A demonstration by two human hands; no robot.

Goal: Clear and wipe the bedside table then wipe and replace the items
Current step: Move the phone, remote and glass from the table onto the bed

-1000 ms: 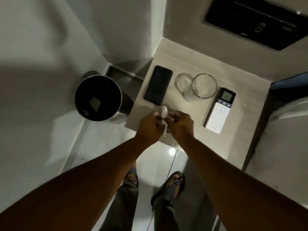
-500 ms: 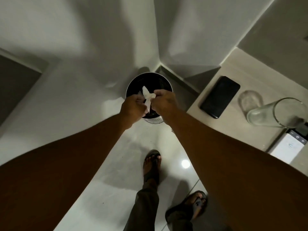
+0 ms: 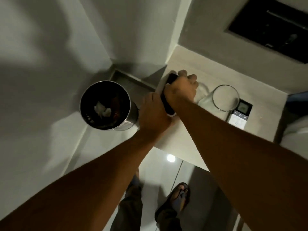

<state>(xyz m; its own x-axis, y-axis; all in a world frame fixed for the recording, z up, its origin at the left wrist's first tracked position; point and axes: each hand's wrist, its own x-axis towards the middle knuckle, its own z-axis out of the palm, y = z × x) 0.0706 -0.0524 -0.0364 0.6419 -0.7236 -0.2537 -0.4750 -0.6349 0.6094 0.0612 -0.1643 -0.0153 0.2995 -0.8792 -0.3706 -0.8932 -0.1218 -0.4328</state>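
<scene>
A black phone [image 3: 171, 78] lies at the left end of the pale bedside table [image 3: 196, 64]. My right hand [image 3: 181, 89] is curled over the phone, fingers wrapped round its far end. Against the phone's near left edge rests my left hand [image 3: 154, 114], its fingers hidden underneath. To the right stand a clear drinking glass [image 3: 216, 104] and, beyond it, a white remote [image 3: 238, 119] with a small screen. Crumpled white tissue [image 3: 101, 110] lies inside the round metal bin [image 3: 129, 121] on the floor left of the table.
The bin sits in a wall corner, close to the table's left edge. A dark panel [image 3: 275, 25] is set in the wall above the table. White bedding [image 3: 296, 130] borders the table on the right. My sandalled foot [image 3: 179, 197] stands on the glossy floor.
Both hands held the tissue over the bin half a second ago. The tissue now lies in the bin, and both hands have moved right onto the phone.
</scene>
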